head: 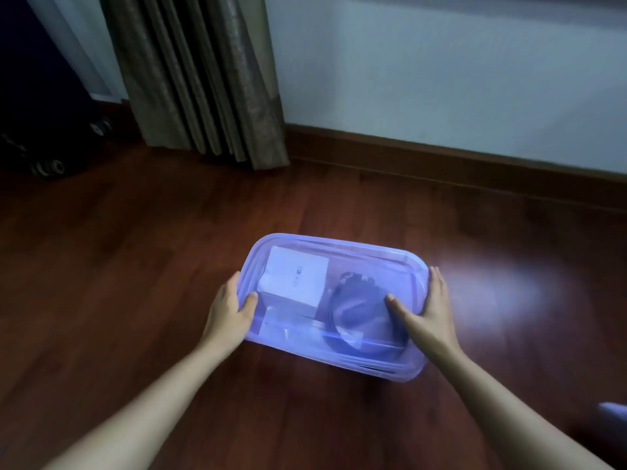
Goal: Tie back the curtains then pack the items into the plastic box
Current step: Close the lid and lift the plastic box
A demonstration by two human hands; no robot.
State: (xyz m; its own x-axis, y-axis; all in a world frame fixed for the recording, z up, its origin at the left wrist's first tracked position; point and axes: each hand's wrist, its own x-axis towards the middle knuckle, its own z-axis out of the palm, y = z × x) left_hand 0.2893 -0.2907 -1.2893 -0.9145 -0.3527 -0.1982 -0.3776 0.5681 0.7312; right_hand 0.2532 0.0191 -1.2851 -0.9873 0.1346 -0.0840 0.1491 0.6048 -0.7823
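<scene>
A translucent bluish plastic box (342, 256) with its lid on sits on the dark wooden floor in front of me. Through the lid I see a white carton (295, 278) at the left and a coiled dark cable (356, 310) at the right. My left hand (232, 305) grips the box's left edge, thumb on the lid. Over at the right edge, my right hand (425, 307) holds on with its thumb pressed on the lid. The brown-grey curtain (200, 72) hangs gathered in folds at the back left, reaching the floor.
A dark wheeled suitcase (37, 106) stands at the far left beside the curtain. A white wall with a brown skirting board (441, 161) runs along the back. A pale object (614, 410) shows at the right edge of the floor.
</scene>
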